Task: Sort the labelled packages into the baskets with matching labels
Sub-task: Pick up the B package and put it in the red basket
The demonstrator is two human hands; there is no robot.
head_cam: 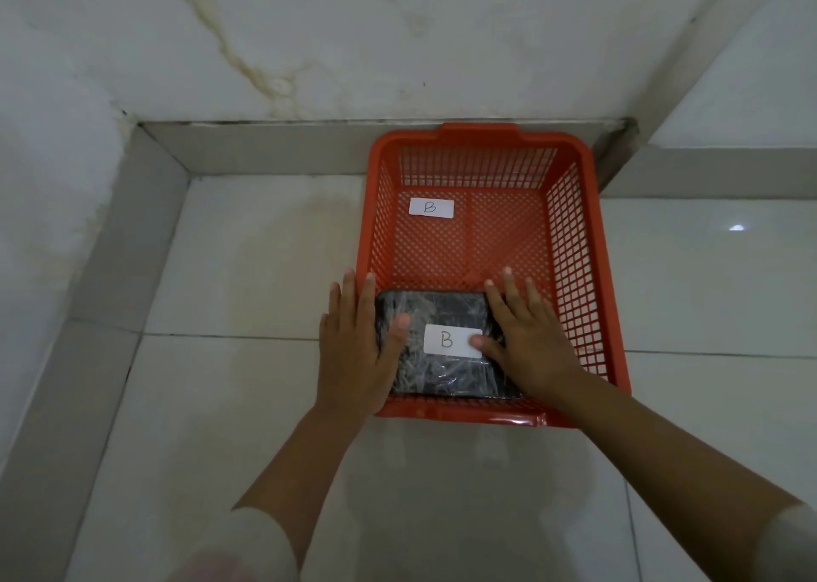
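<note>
A red plastic basket (574,245) stands on the tiled floor against the back wall, with a white label "B" (431,207) stuck inside on its bottom. A black plastic-wrapped package (437,316) with a white "B" label (448,340) sits at the near end of the basket. My left hand (358,343) grips the package's left side, thumb on top. My right hand (526,334) holds its right side, thumb on the label's edge. I cannot tell whether the package rests on the basket bottom.
Grey skirting (132,236) runs along the left wall and the back wall. A raised step or ledge (716,170) lies to the right of the basket. Pale floor tiles (247,263) surround the basket.
</note>
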